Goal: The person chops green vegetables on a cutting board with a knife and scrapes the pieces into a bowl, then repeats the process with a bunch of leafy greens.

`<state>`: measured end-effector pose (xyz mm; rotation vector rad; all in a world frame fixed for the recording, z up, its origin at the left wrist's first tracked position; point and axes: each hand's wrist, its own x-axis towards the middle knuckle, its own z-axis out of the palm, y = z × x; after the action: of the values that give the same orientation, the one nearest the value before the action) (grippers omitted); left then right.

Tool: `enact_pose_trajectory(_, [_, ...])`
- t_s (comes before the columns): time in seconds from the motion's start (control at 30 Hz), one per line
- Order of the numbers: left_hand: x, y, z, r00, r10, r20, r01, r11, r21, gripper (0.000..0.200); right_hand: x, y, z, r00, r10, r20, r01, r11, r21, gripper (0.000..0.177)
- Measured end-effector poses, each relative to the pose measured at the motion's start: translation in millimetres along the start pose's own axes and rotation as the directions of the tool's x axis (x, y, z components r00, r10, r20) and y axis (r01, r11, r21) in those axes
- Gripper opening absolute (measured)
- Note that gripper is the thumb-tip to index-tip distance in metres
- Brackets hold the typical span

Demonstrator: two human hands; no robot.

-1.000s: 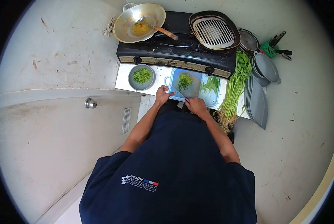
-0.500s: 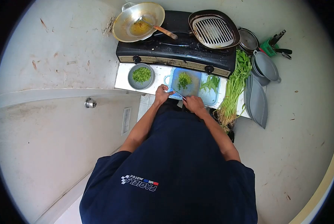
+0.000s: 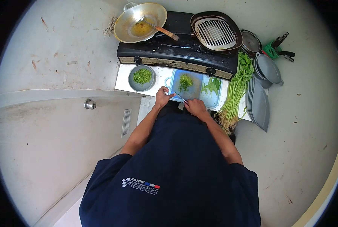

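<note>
My right hand (image 3: 195,107) is closed around a knife (image 3: 181,98), whose blade slants up and left across the near edge of a blue cutting board (image 3: 195,90). My left hand (image 3: 162,97) is at the board's near left corner, thumb stretched toward the blade tip and apart from the fingers. Beyond the blade lies a small heap of chopped greens (image 3: 185,82). Some uncut green leaves (image 3: 212,85) rest on the board's right part. To the left stands a grey bowl (image 3: 141,89) with more chopped greens (image 3: 142,76) in it.
Behind the board is a black gas stove (image 3: 180,56) bearing a wok (image 3: 123,28) with a wooden-handled ladle (image 3: 167,33) and a grill pan (image 3: 235,36). Long-stemmed leafy greens (image 3: 231,94) with roots lie at right, beside grey plates (image 3: 260,104) and a green utensil basket (image 3: 269,50).
Both hands and the knife stay almost in place, with the left fingers shifting slightly. The whole view has moved a little.
</note>
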<state>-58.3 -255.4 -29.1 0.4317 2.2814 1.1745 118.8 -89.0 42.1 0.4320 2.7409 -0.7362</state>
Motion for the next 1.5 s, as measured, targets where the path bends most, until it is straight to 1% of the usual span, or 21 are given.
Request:
enact_pose_trajectory(0.03, [-1.7, 3.5, -1.9, 1.0, -0.009, 0.0, 0.009, 1.0, 0.026, 0.053, -0.1, 1.4, 1.5, 1.0, -0.017, -0.022, 0.017, 1.0, 0.005, 0.034])
enact_pose_trajectory(0.1, [-1.1, 2.2, -1.8, 1.0, 0.025, -0.001, -0.025, 0.999, 0.026, 0.054, 0.4, 2.9, 3.7, 0.996, -0.052, -0.068, 0.053, 0.998, 0.015, 0.037])
enact_pose_trajectory(0.23, [1.3, -10.6, 2.8, 0.998, 0.068, -0.007, -0.067, 0.997, 0.029, 0.054, 0.9, 2.8, 5.5, 0.995, -0.047, -0.083, 0.047, 0.999, -0.005, 0.037])
enact_pose_trajectory(0.33, [1.2, -8.6, 3.0, 0.998, 0.061, -0.008, -0.06, 0.996, 0.065, 0.054, 1.9, 3.6, 8.6, 0.995, -0.056, -0.079, 0.056, 0.998, -0.009, 0.035])
enact_pose_trajectory(0.4, [3.9, -6.8, 2.2, 1.0, -0.018, 0.015, 0.018, 1.0, -0.013, 0.052, 4.4, 3.2, 8.6, 0.997, -0.057, -0.056, 0.057, 0.998, -0.008, 0.035])
enact_pose_trajectory(0.43, [4.6, -7.2, 2.7, 0.998, -0.057, 0.029, 0.058, 0.997, -0.052, 0.051, 4.8, 2.0, 8.0, 0.995, -0.063, -0.073, 0.062, 0.998, -0.011, 0.034])
enact_pose_trajectory(0.53, [3.2, -2.9, 1.2, 0.998, -0.055, 0.023, 0.055, 0.998, -0.024, 0.051, 6.7, 0.0, 9.1, 0.99, -0.077, -0.118, 0.075, 0.997, -0.02, 0.034])
enact_pose_trajectory(0.6, [1.3, -0.1, -0.1, 1.0, -0.025, 0.019, 0.025, 1.0, 0.011, 0.051, 6.9, 0.3, 10.0, 0.987, -0.079, -0.139, 0.076, 0.997, -0.025, 0.034])
enact_pose_trajectory(0.73, [-1.7, -0.4, -0.2, 0.999, 0.051, -0.001, -0.051, 0.996, 0.067, 0.049, 1.0, 4.3, 8.5, 0.998, -0.034, -0.061, 0.034, 0.999, -0.004, 0.034])
enact_pose_trajectory(0.8, [-3.8, 1.6, -0.1, 1.0, 0.007, 0.006, -0.007, 0.999, 0.039, 0.049, -1.7, 5.4, 6.6, 1.0, -0.024, -0.02, 0.024, 1.0, -0.01, 0.035])
enact_pose_trajectory(0.83, [-4.6, 4.2, -0.9, 1.0, -0.014, 0.01, 0.014, 1.0, 0.026, 0.049, -2.1, 4.9, 5.5, 1.0, -0.018, -0.021, 0.018, 1.0, -0.011, 0.035])
enact_pose_trajectory(1.03, [-5.1, 1.8, -0.1, 0.994, 0.102, -0.025, -0.101, 0.993, 0.064, 0.05, 0.9, -1.1, 4.0, 1.0, -0.012, -0.022, 0.011, 1.0, -0.023, 0.035])
enact_pose_trajectory(1.13, [-6.3, 5.4, -1.2, 1.0, 0.013, 0.007, -0.013, 0.999, 0.039, 0.05, 0.4, -0.9, 5.1, 1.0, -0.006, -0.006, 0.006, 0.999, -0.04, 0.035])
enact_pose_trajectory(1.2, [-5.2, 4.3, -0.6, 1.0, 0.006, 0.012, -0.007, 1.0, 0.014, 0.049, 0.1, 0.6, 6.5, 1.0, -0.02, -0.003, 0.02, 0.999, -0.05, 0.035])
enact_pose_trajectory(1.3, [-2.8, -2.1, 2.1, 0.999, 0.033, -0.002, -0.033, 0.999, 0.007, 0.049, -0.3, 2.4, 9.6, 0.994, -0.067, -0.085, 0.065, 0.998, -0.024, 0.035])
enact_pose_trajectory(1.4, [-3.8, -1.9, 2.2, 0.999, 0.05, -0.012, -0.05, 0.999, 0.013, 0.048, 2.7, 1.2, 10.4, 0.995, -0.068, -0.066, 0.068, 0.998, -0.013, 0.034])
enact_pose_trajectory(1.5, [-4.3, 0.1, 2.6, 0.999, 0.048, -0.009, -0.048, 0.999, 0.002, 0.048, 7.3, -2.0, 12.8, 0.989, -0.077, -0.122, 0.075, 0.997, -0.022, 0.032])
